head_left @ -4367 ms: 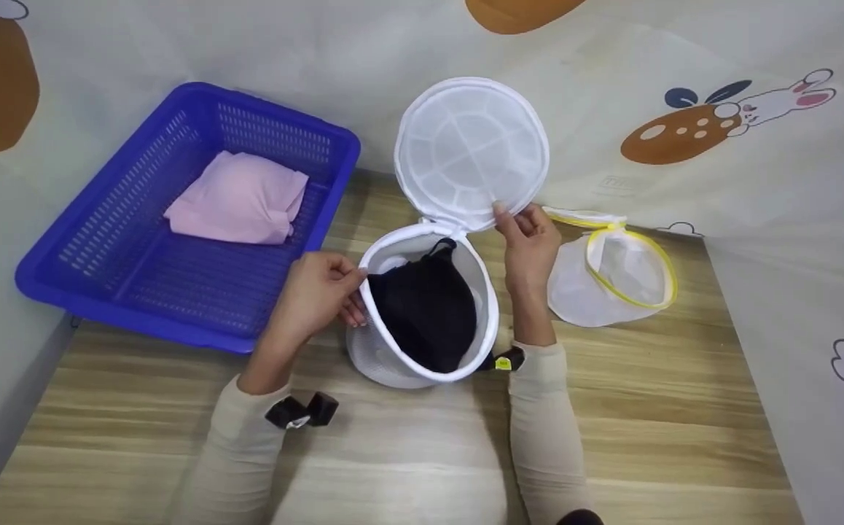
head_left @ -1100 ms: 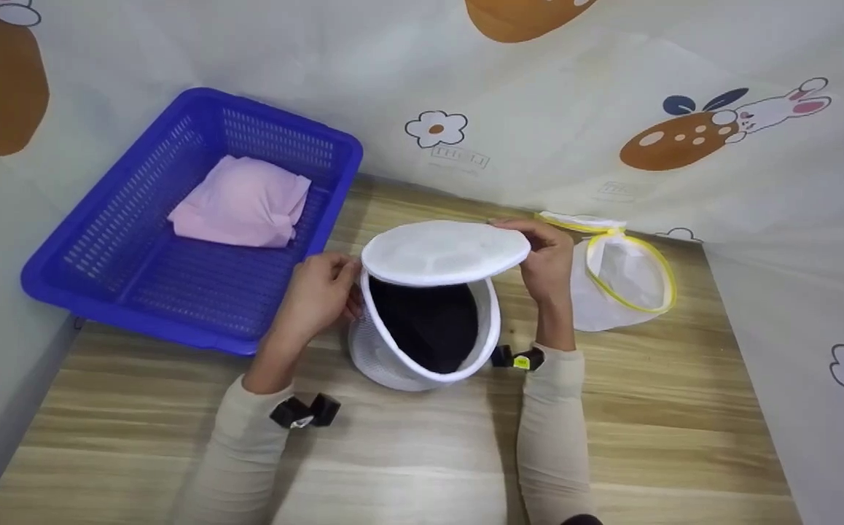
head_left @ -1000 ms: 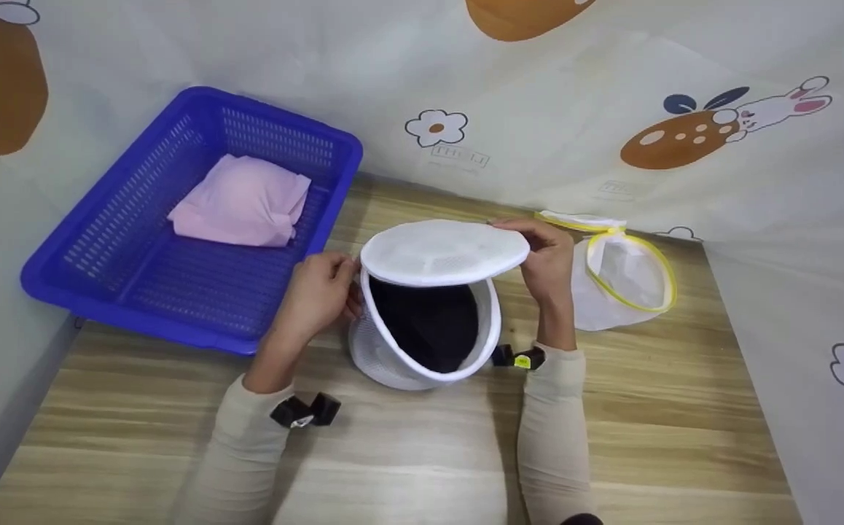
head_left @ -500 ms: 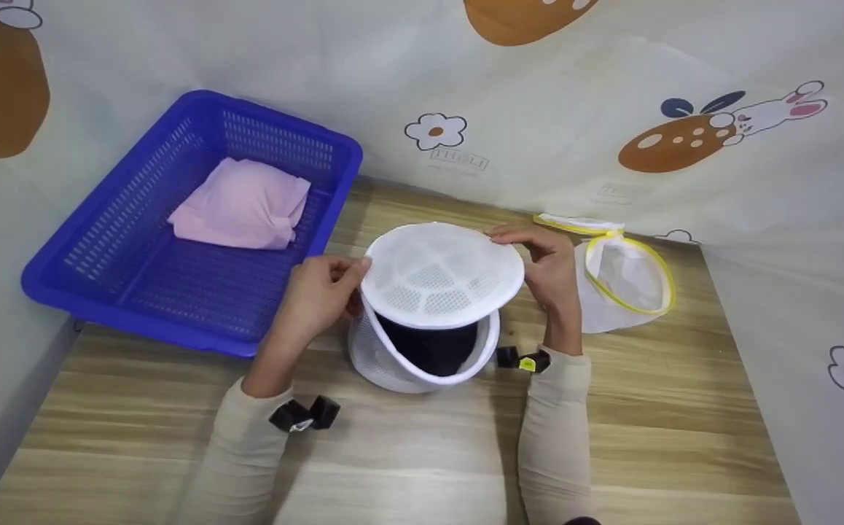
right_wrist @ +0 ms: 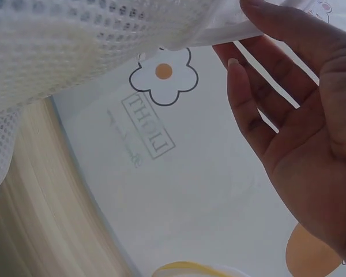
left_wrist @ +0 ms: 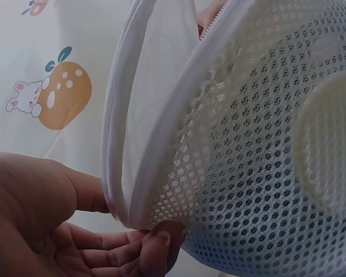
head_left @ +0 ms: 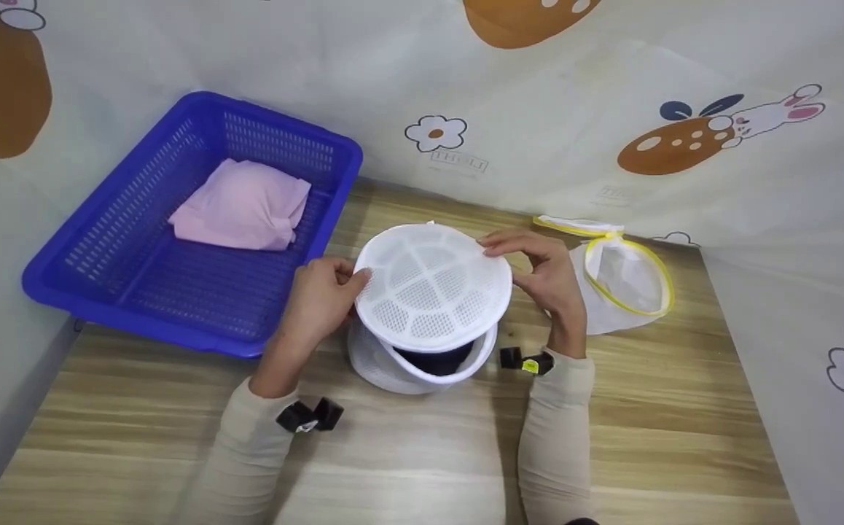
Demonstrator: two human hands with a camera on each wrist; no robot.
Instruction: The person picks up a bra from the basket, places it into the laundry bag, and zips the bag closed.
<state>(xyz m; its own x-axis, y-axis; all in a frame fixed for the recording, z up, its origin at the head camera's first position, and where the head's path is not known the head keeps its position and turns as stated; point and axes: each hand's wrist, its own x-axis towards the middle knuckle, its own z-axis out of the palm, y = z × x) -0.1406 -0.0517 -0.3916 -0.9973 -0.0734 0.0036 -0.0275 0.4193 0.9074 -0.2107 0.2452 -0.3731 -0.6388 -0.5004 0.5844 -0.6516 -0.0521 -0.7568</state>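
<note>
A white mesh laundry bag [head_left: 374,364] stands upright on the wooden tabletop. Its round lid [head_left: 429,281] lies tilted over the opening, with a gap at the near side where a black bra [head_left: 433,359] shows inside. My left hand [head_left: 320,299] pinches the lid and rim together at the left edge, thumb on top. My right hand [head_left: 546,273] holds the lid's right edge between thumb and fingertips. The left wrist view shows the white zip edges [left_wrist: 141,173] apart; in the right wrist view the right hand [right_wrist: 294,98] is at the bag's edge.
A blue plastic basket [head_left: 134,323] with a folded pink garment [head_left: 240,204] in it stands at the left. Behind my right hand lies a second white bag with yellow trim [head_left: 630,281], its top unzipped. A patterned cloth wall [head_left: 538,109] borders the tabletop [head_left: 655,437].
The lid, raised upright at first, has swung down toward me over the opening and covers most of the bra. My left thumb has moved onto the lid; my right hand has followed its edge.
</note>
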